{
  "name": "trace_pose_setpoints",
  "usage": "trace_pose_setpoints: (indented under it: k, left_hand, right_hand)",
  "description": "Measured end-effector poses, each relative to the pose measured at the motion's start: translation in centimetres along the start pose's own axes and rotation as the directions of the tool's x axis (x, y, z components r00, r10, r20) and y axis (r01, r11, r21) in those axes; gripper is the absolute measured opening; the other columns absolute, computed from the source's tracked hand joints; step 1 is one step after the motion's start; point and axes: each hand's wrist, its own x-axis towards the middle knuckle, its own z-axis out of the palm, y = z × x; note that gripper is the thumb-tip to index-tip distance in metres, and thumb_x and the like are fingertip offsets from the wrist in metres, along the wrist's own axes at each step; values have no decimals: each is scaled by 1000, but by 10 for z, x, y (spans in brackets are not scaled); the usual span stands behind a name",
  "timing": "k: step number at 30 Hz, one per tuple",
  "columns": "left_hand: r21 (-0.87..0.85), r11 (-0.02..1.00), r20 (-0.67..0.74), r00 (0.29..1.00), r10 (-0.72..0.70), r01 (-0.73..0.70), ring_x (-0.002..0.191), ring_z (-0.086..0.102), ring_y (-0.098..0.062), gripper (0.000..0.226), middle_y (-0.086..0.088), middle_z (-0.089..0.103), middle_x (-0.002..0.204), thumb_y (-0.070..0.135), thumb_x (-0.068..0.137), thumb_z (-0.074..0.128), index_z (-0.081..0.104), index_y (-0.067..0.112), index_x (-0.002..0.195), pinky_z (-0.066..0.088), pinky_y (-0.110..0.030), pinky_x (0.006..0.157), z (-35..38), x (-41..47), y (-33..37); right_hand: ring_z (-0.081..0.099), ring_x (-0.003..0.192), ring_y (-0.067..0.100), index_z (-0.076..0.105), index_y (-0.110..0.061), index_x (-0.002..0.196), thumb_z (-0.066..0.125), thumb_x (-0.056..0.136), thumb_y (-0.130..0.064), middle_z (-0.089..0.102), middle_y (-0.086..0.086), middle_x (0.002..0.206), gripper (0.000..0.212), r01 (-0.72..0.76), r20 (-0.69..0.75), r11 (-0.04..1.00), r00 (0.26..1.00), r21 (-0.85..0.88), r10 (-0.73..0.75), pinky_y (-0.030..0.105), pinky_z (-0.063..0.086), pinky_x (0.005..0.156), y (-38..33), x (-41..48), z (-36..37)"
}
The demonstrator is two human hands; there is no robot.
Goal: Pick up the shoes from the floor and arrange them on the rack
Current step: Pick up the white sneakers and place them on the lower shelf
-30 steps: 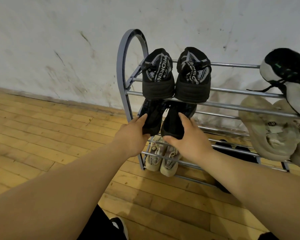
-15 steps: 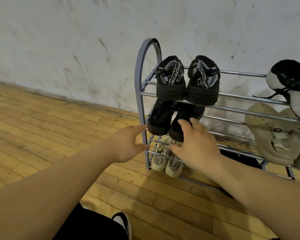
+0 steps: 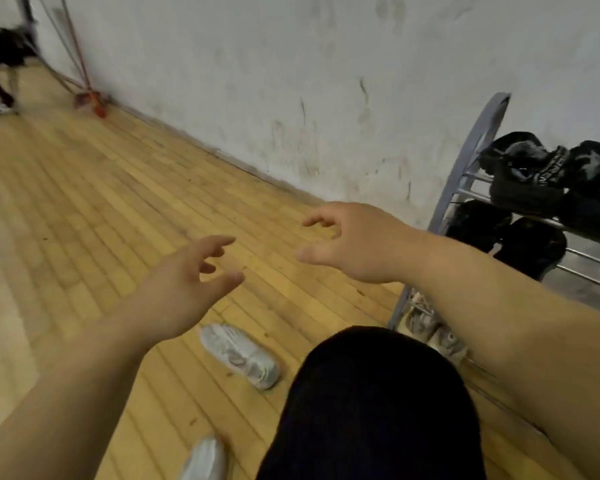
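We see both hands raised over the wooden floor (image 3: 84, 209), apart from each other and touching nothing. The left hand (image 3: 181, 289) is spread, fingers loosely curled, thumb pointing right; it grips nothing. The right hand (image 3: 354, 244) is likewise spread, fingers hooked downward, and it grips nothing.

We locate one white shoe (image 3: 239, 355) lying on the floor below the left hand, just left of a black-clad knee (image 3: 371, 403). A second white shoe (image 3: 205, 459) lies at the bottom edge of the view, partly cut off.

The rack (image 3: 465, 161) stands against the wall (image 3: 291, 81) at the right edge, well apart from both hands. Its top shelf carries a pair of black shoes with light lettering (image 3: 530, 174). The shelf beneath carries a second pair of black shoes (image 3: 527, 244). The lowest shelf carries a pale pair (image 3: 433, 327), partly hidden behind the right forearm and the knee.

At the far left, blurred, we see a dark shape (image 3: 0, 50) and a red-footed object (image 3: 94, 98) by the wall; we cannot identify either.
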Motion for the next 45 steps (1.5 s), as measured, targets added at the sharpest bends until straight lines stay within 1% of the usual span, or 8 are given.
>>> trace_pose_setpoints:
  k: [8, 13, 17, 23, 30, 34, 37, 45]
  left_hand:
    - [-39, 821, 119, 819, -562, 569, 129, 57, -29, 86, -11, 46, 154, 53, 86, 76, 34, 31, 159, 47, -34, 93, 105, -70, -205]
    - [159, 722, 298, 664, -686, 674, 129, 50, -34, 111, -14, 37, 151, 69, 75, 75, 15, 37, 163, 47, -29, 87, 191, -103, -264]
    - [396, 653, 385, 528, -757, 646, 135, 41, -41, 115, -9, 9, 164, 59, 74, 80, 2, 49, 157, 45, -47, 109, 240, -149, -283]
    - [301, 644, 311, 566, -763, 703, 120, 48, -39, 92, -6, 16, 154, 33, 85, 72, 10, 58, 149, 56, -49, 94, 248, -152, -291]
    - [-644, 234, 247, 487, -838, 728, 124, 60, -37, 118, -7, 42, 160, 39, 73, 88, 9, 45, 161, 57, -53, 94, 175, -55, -246]
    - [-830, 48, 278, 486, -829, 556, 103, 72, -34, 107, -4, 63, 135, 43, 77, 86, 14, 51, 155, 62, -51, 77, 130, -5, -198]
    - [-840, -70, 357, 451, -818, 538, 98, 72, -37, 104, -6, 64, 129, 53, 68, 88, 23, 54, 149, 60, -57, 81, 109, 10, -166]
    - [-903, 182, 214, 774, -596, 390, 112, 65, -25, 88, 14, 57, 111, 38, 93, 74, 18, 49, 160, 56, -39, 87, 76, 12, -105]
  right_hand:
    - [54, 121, 26, 22, -25, 161, 64, 93, -55, 48, 8, 150, 86, 167, 532, 930, 846, -326, 34, 35, 49, 91, -37, 88, 171]
    - [46, 135, 37, 8, -27, 162, 67, 88, -62, 26, 14, 161, 101, 345, 738, 786, 646, -513, 198, 49, 47, 104, 3, 77, 252]
    - [52, 130, 32, 11, -28, 162, 65, 88, -64, 41, 8, 156, 99, 321, 721, 842, 683, -434, 112, 40, 48, 99, 3, 95, 252]
    - [57, 122, 32, 3, -32, 163, 68, 90, -58, 46, 10, 154, 102, 301, 713, 829, 683, -472, 158, 40, 52, 97, 6, 117, 256]
    - [55, 128, 27, 7, -39, 162, 77, 62, -72, 47, 0, 156, 126, 137, 693, 927, 704, -349, 157, 44, 47, 105, 7, 132, 237]
    - [65, 86, 19, 14, -44, 160, 87, 62, -54, 64, 2, 129, 123, -17, 698, 979, 698, -205, 158, 35, 56, 81, 6, 123, 227]
    - [63, 107, 15, 25, -38, 160, 86, 76, -34, 61, -6, 135, 104, -43, 583, 997, 809, -65, 73, 32, 54, 92, 5, 112, 214]
    - [73, 100, 16, 39, -38, 155, 74, 93, -14, 70, 0, 113, 74, -155, 225, 828, 974, 539, 35, 39, 62, 87, 5, 88, 156]
